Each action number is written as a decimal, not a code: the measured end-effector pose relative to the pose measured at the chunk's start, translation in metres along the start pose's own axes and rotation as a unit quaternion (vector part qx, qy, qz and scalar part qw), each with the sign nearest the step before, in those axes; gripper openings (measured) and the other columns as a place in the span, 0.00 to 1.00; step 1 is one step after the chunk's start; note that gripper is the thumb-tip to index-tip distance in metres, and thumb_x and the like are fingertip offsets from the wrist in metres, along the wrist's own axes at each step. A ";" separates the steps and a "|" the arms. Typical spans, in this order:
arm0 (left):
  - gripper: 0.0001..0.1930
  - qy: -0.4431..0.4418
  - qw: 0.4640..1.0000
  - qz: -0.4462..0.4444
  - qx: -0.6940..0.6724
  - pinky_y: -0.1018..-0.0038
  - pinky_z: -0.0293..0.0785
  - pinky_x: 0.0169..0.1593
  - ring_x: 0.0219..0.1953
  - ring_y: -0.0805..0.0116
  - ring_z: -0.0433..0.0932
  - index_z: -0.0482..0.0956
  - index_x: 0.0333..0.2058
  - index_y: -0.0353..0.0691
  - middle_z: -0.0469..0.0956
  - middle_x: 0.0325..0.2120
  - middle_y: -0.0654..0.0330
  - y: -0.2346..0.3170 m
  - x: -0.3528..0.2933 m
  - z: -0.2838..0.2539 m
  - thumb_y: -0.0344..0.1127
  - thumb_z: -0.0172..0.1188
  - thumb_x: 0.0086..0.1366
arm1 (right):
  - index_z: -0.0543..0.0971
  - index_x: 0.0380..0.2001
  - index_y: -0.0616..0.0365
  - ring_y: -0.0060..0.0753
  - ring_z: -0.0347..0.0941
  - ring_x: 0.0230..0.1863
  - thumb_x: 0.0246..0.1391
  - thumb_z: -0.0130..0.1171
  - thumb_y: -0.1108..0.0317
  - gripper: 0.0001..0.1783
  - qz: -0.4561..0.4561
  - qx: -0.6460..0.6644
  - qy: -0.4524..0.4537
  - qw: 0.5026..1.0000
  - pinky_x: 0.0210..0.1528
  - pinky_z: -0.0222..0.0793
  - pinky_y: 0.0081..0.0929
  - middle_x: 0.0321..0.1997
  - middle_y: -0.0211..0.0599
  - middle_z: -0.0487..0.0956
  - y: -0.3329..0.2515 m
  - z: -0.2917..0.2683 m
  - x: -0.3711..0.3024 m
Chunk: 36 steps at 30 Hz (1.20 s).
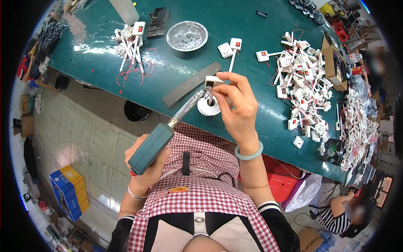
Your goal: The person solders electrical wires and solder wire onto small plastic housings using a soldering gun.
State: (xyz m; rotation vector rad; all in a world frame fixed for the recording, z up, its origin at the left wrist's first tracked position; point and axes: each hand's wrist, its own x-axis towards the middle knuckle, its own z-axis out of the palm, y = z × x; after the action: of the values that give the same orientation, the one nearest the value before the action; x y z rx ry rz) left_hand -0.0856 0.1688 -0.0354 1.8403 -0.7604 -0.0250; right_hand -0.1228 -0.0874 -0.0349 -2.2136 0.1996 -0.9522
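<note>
My left hand [143, 179] is wrapped round the green handle of a soldering iron [152, 148]. Its metal barrel slants up to the right, and the tip meets the dark opening of a small white square switch housing [214, 80]. My right hand [238, 103] is closed with its fingertips on that housing; any thin wire in the pinch is too small to make out. Below the housing stands a white round holder [208, 109] near the table's front edge. A grey metal bar [189, 86] lies left of the holder.
Across the green table [105, 50] are a metal bowl [187, 36], a dark tray [158, 22] and a small bundle of wired switches [132, 44]. A large pile of white switches [300, 84] lies right, beside a cardboard box [331, 63]. Another person [336, 216] sits at lower right.
</note>
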 end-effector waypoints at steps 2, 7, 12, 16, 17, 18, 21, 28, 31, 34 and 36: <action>0.11 -0.004 1.000 0.003 0.002 0.75 0.72 0.28 0.24 0.63 0.79 0.81 0.34 0.29 0.80 0.29 0.52 0.002 0.003 0.000 0.28 0.70 0.53 | 0.78 0.29 0.60 0.33 0.76 0.33 0.44 0.65 0.79 0.08 0.000 0.001 0.000 1.000 0.39 0.67 0.31 0.47 0.35 0.79 -0.001 0.000 0.000; 0.11 -0.017 0.999 0.032 0.021 0.75 0.72 0.27 0.23 0.64 0.78 0.81 0.33 0.29 0.79 0.27 0.53 0.007 0.010 0.001 0.27 0.70 0.53 | 0.78 0.29 0.61 0.34 0.76 0.33 0.44 0.65 0.80 0.08 0.000 0.002 -0.005 1.000 0.39 0.68 0.32 0.47 0.37 0.79 -0.001 -0.001 0.001; 0.10 -0.011 0.998 0.060 0.024 0.76 0.70 0.26 0.22 0.66 0.77 0.81 0.33 0.29 0.79 0.26 0.54 0.009 0.015 0.002 0.27 0.70 0.53 | 0.77 0.29 0.64 0.35 0.76 0.32 0.44 0.65 0.82 0.08 0.005 0.026 -0.002 1.000 0.36 0.71 0.32 0.47 0.40 0.78 -0.001 -0.001 0.002; 0.10 -0.017 0.997 0.067 0.034 0.76 0.70 0.25 0.22 0.66 0.77 0.81 0.33 0.29 0.79 0.26 0.54 0.010 0.016 -0.001 0.27 0.70 0.53 | 0.77 0.29 0.65 0.35 0.76 0.31 0.45 0.64 0.83 0.07 0.012 0.031 -0.003 0.999 0.33 0.72 0.31 0.46 0.41 0.77 -0.003 -0.001 0.003; 0.10 -0.024 0.997 0.058 0.033 0.76 0.70 0.26 0.22 0.66 0.77 0.81 0.33 0.29 0.78 0.26 0.54 0.010 0.016 -0.001 0.27 0.70 0.53 | 0.77 0.29 0.65 0.35 0.76 0.31 0.45 0.64 0.83 0.07 0.011 0.031 -0.003 0.999 0.33 0.72 0.31 0.46 0.41 0.77 -0.003 -0.001 0.003; 0.10 -0.031 0.998 0.050 0.032 0.76 0.70 0.26 0.22 0.66 0.77 0.81 0.33 0.29 0.78 0.26 0.54 0.010 0.016 -0.002 0.27 0.70 0.53 | 0.77 0.28 0.65 0.34 0.76 0.31 0.45 0.63 0.83 0.07 0.018 0.034 -0.006 0.999 0.32 0.72 0.31 0.46 0.41 0.77 -0.004 -0.002 0.003; 0.10 -0.015 0.998 0.051 0.023 0.76 0.70 0.26 0.22 0.66 0.77 0.80 0.32 0.29 0.78 0.26 0.54 0.012 0.015 -0.002 0.26 0.69 0.53 | 0.77 0.28 0.65 0.34 0.76 0.30 0.45 0.63 0.83 0.06 0.023 0.038 -0.007 0.999 0.32 0.72 0.30 0.45 0.41 0.77 -0.004 -0.002 0.003; 0.10 -0.036 0.997 0.058 0.048 0.76 0.70 0.25 0.22 0.65 0.77 0.80 0.32 0.29 0.78 0.25 0.54 0.014 0.018 -0.006 0.25 0.70 0.52 | 0.77 0.28 0.65 0.34 0.76 0.29 0.45 0.63 0.83 0.06 0.021 0.037 -0.008 0.999 0.32 0.72 0.30 0.45 0.40 0.77 -0.004 -0.001 0.004; 0.09 -0.046 0.997 0.046 0.048 0.76 0.70 0.25 0.21 0.66 0.76 0.80 0.31 0.29 0.77 0.25 0.55 0.013 0.017 -0.005 0.25 0.70 0.51 | 0.77 0.28 0.65 0.34 0.76 0.29 0.45 0.63 0.83 0.06 0.022 0.036 -0.008 0.999 0.32 0.72 0.31 0.44 0.40 0.77 -0.005 -0.002 0.004; 0.09 -0.048 0.996 0.052 0.057 0.76 0.69 0.25 0.21 0.66 0.76 0.79 0.30 0.29 0.77 0.24 0.55 0.014 0.018 -0.005 0.25 0.70 0.52 | 0.77 0.28 0.65 0.34 0.76 0.29 0.45 0.64 0.82 0.06 0.019 0.032 -0.009 0.999 0.32 0.72 0.31 0.44 0.39 0.77 -0.005 -0.002 0.004; 0.09 -0.055 0.994 0.061 0.069 0.76 0.69 0.25 0.21 0.67 0.76 0.79 0.30 0.29 0.77 0.24 0.56 0.017 0.020 -0.006 0.25 0.69 0.52 | 0.77 0.28 0.64 0.34 0.76 0.29 0.45 0.64 0.82 0.06 0.018 0.030 -0.009 0.999 0.32 0.72 0.31 0.44 0.39 0.77 -0.004 -0.002 0.004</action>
State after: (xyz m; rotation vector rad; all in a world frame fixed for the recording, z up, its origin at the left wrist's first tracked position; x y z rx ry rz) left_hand -0.0759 0.1605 -0.0120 1.9311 -0.9723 0.0045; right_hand -0.1217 -0.0870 -0.0290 -2.1559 0.2002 -0.9078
